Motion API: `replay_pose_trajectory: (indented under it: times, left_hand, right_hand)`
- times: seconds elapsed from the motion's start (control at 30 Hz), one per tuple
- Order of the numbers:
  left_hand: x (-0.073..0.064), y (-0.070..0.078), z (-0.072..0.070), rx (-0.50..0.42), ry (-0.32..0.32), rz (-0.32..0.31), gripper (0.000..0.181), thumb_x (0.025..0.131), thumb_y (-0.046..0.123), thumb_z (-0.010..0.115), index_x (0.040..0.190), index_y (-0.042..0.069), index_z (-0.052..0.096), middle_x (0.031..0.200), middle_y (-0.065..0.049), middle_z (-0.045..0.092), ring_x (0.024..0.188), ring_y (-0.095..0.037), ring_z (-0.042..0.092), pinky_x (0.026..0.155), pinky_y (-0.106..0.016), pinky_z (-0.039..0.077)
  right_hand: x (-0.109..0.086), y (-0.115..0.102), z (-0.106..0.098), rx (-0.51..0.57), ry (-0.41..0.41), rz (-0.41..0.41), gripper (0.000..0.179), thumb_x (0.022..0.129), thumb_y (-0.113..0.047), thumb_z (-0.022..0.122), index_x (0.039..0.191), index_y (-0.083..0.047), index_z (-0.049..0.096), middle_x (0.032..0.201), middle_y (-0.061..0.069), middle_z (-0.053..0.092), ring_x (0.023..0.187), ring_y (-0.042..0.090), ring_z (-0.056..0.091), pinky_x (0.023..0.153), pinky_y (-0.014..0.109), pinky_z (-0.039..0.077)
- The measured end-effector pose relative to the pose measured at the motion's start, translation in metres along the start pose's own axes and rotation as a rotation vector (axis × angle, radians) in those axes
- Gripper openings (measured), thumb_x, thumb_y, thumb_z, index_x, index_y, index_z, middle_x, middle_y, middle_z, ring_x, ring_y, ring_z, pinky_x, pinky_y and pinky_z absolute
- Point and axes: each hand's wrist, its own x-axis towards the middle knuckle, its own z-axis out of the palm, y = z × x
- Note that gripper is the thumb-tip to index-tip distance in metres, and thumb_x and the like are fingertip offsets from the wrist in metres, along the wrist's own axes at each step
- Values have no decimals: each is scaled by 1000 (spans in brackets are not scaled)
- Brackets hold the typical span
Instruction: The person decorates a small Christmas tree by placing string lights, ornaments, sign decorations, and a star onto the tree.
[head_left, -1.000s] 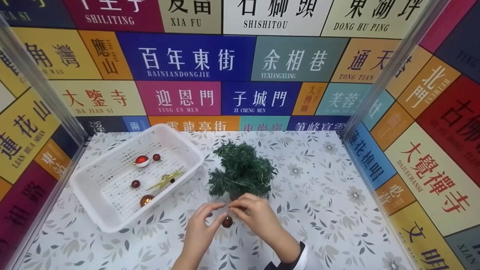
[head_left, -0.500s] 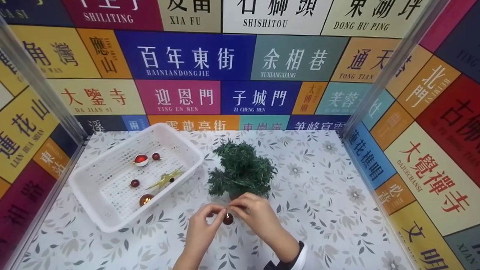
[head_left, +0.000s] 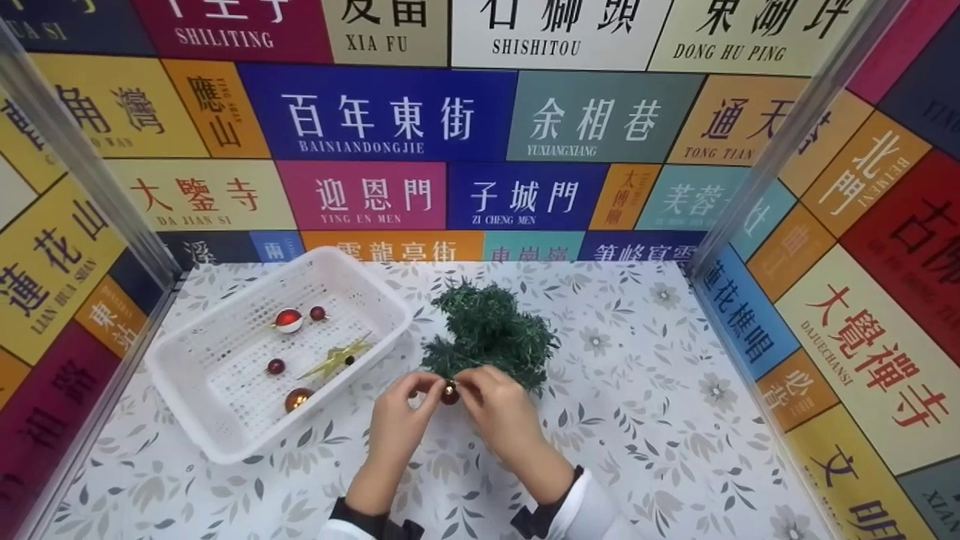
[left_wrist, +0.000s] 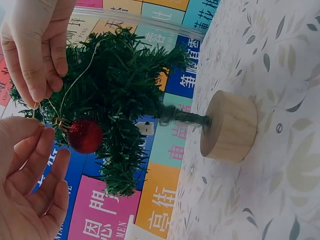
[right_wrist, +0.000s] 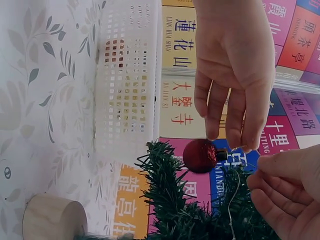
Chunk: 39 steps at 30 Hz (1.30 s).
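Observation:
A small red glittery bauble (left_wrist: 85, 136) with a gold cap hangs by a fine gold thread between my two hands. My left hand (head_left: 397, 409) pinches the thread between thumb and forefinger. Opposite it, my right hand (head_left: 501, 411) pinches the thread too, its fingertips close to the left ones. Just behind both hands stands a small green artificial Christmas tree (head_left: 495, 330); its round wooden base (left_wrist: 230, 127) shows in the wrist views. The bauble hangs in front of the branches; whether it touches them I cannot tell. A pale strand (left_wrist: 82, 75) crosses the foliage.
A white perforated plastic basket (head_left: 217, 450) stands left of the tree. Inside lie a red-and-white bauble (head_left: 288, 321), small dark red baubles (head_left: 276, 366), a copper-coloured bauble (head_left: 298, 400) and a gold star (head_left: 334, 360). Panels with printed signs enclose the leaf-patterned tabletop (head_left: 637, 420).
Both hands have moved forward and up, closer to the tree, carrying the bauble with them. The basket and tree have stayed in place.

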Motion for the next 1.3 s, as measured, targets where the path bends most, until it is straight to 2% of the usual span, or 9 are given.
replay_pose_trajectory:
  times: [0.1, 0.3, 0.47, 0.7, 0.83, 1.13, 1.3]
  left_hand:
    - [6, 2, 3, 25, -2, -15, 10, 98, 21, 73, 98, 11, 75, 95, -2, 76, 89, -21, 71, 85, -40, 59]
    - [14, 5, 9, 57, -4, -10, 10, 98, 19, 72, 98, 9, 75, 94, -6, 76, 87, -23, 72, 79, -41, 60]
    - [16, 5, 12, 59, 4, 1, 11, 98, 18, 72, 98, 8, 76, 95, -7, 76, 87, -25, 74, 79, -41, 62]
    - [11, -4, 14, 106, 27, 74, 7, 97, 14, 74, 96, 7, 74, 93, -7, 75, 85, -25, 73, 79, -41, 61]
    - [5, -10, 16, 139, 19, 101, 8, 97, 14, 73, 94, 7, 73, 90, -5, 74, 85, -23, 72, 81, -42, 61]
    - [-1, -12, 15, 142, -28, 93, 7, 98, 16, 72, 94, 9, 73, 91, -4, 73, 85, -22, 71, 76, -38, 59]
    - [-3, -14, 15, 147, -38, 84, 6, 98, 16, 72, 96, 10, 74, 92, -4, 74, 86, -22, 71, 78, -39, 59]
  right_hand:
    - [0, 2, 3, -46, 44, -15, 11, 86, 2, 79, 93, -5, 75, 87, 5, 74, 77, 19, 73, 70, 26, 62]
    - [-1, 6, 12, -219, 178, -129, 19, 77, 2, 86, 87, -6, 73, 79, 3, 71, 66, 13, 70, 61, 21, 59]
    - [-1, 7, 15, -277, 213, -172, 20, 74, 1, 89, 86, -6, 74, 78, 3, 70, 64, 13, 69, 60, 20, 58]
    - [-3, 6, 15, -277, 166, -147, 17, 78, -1, 87, 86, -7, 74, 78, 3, 71, 66, 13, 70, 60, 21, 58]
    - [-4, 5, 15, -254, 129, -135, 15, 80, -2, 86, 87, -7, 74, 78, 3, 70, 66, 13, 69, 59, 21, 58]
    - [-3, 6, 13, -210, 91, -131, 14, 82, -1, 84, 87, -8, 74, 81, 3, 72, 69, 14, 71, 62, 21, 59]
    - [-4, 5, 6, -114, 113, -140, 14, 81, 2, 83, 89, -6, 74, 84, 3, 74, 73, 14, 73, 67, 19, 60]
